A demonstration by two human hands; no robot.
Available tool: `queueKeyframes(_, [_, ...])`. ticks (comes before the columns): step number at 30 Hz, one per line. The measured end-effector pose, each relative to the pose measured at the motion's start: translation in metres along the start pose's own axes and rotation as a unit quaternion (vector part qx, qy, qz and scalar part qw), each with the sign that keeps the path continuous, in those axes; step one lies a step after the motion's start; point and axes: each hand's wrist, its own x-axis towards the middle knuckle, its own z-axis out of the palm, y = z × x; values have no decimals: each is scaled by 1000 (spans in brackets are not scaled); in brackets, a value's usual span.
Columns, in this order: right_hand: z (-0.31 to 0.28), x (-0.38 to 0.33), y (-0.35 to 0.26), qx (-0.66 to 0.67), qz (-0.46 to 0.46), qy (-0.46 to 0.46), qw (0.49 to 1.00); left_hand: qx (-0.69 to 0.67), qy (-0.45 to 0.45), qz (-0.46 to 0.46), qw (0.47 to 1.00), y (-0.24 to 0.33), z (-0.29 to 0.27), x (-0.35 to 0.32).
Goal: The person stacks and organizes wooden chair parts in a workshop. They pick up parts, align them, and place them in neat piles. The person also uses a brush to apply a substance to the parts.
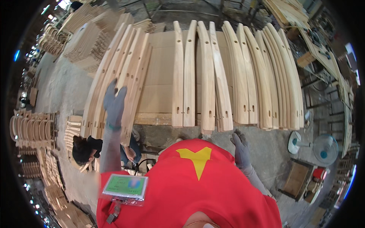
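My left hand [114, 102], in a grey glove, reaches over the left-hand row of long, curved wooden chair parts [131, 62]. Its fingers are stretched out with the thumb apart, lying on or just above the wood; I cannot tell whether they press on it. Low on the right, my gloved right hand [240, 149] is at my side with fingers apart, holding nothing, below the near ends of the parts. Between the rows stand a few pale slats [189, 72] with round holes and slots, and a fuller row of curved parts [266, 72] lies to the right.
Cardboard [157, 76] covers the support beneath the parts. Another person [85, 150] works close by at lower left. Stacked wooden pieces [83, 45] stand at far left. On the right are a fan [323, 151], a wooden box [295, 178] and a long bench [323, 57].
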Motion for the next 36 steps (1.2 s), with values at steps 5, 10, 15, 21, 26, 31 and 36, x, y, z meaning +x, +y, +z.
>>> queueKeyframes(5, [23,-8,6,-21,-17,40,999,-134,-242,-21,961,30,28,-82])
queueKeyframes(10, [37,-29,-26,-111,31,-4,993,-188,-504,-40,842,43,81,-141])
queueKeyframes(15, [34,-80,26,-45,68,94,992,-136,-654,-36,743,44,91,-163])
queueKeyframes(21, [23,-171,44,-87,200,187,958,-118,-681,-140,709,0,106,-173])
queueKeyframes(26, [-6,-203,85,-73,155,218,961,-47,-730,-84,676,17,131,-203])
queueKeyframes(31, [-55,-226,95,-27,109,210,971,-62,-733,-74,673,31,169,-255])
queueKeyframes(36, [-135,-278,165,-36,140,289,946,91,-776,75,620,101,220,-352])
